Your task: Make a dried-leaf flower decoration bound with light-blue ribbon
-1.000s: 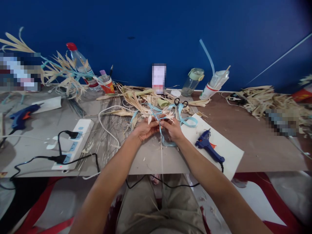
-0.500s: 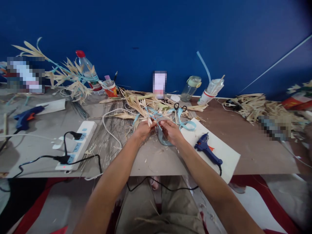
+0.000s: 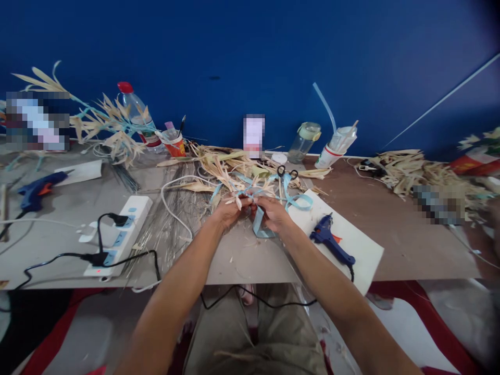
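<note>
My left hand (image 3: 231, 207) is closed on a pale dried-husk flower (image 3: 235, 200) whose stem is wrapped in light blue. My right hand (image 3: 271, 211) pinches a light blue ribbon (image 3: 258, 225) against that stem, so the fingertips of both hands nearly meet. One loop of the ribbon hangs down below the right fingers, and more of it curls on the table to the right. Scissors (image 3: 287, 172) with black handles lie just behind the ribbon. Dried husks (image 3: 222, 165) are heaped behind both hands. The exact wrapping point is partly hidden by the fingers.
At right, a blue glue gun (image 3: 333, 240) lies on a white sheet (image 3: 361, 255). A power strip (image 3: 135, 212) with plugged cords and a bundle of thin wires (image 3: 164, 208) are at left. Along the wall stand a phone (image 3: 253, 136), a bottle (image 3: 304, 141) and cups (image 3: 330, 155).
My hands have drawn slightly closer together at the stem. The ribbon loop below my right hand has shifted and hangs narrower. The whole view has moved a little.
</note>
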The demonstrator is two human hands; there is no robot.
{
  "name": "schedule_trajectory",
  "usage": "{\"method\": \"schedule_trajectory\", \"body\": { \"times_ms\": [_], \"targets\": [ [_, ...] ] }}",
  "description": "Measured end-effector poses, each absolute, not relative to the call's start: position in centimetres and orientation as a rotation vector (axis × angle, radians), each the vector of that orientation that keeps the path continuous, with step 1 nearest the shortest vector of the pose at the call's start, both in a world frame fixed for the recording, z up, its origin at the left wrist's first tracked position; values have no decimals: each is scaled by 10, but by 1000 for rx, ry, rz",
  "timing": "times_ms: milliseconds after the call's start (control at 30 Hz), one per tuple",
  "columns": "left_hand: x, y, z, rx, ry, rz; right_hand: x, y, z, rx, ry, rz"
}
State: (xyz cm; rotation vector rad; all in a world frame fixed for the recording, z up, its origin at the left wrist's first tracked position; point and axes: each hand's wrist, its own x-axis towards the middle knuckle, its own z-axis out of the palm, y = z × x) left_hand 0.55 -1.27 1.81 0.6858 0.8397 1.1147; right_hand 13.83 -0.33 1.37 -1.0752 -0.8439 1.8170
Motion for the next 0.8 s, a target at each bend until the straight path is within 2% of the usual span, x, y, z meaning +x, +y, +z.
{"method": "schedule_trajectory", "body": {
  "times_ms": [533, 800],
  "targets": [
    [-10, -13, 25, 688, 764, 1100, 144, -9, 19, -976, -966, 1955],
    [-10, -10, 16, 877, 827, 1122, 141, -9, 15, -926, -877, 1953]
  ]
}}
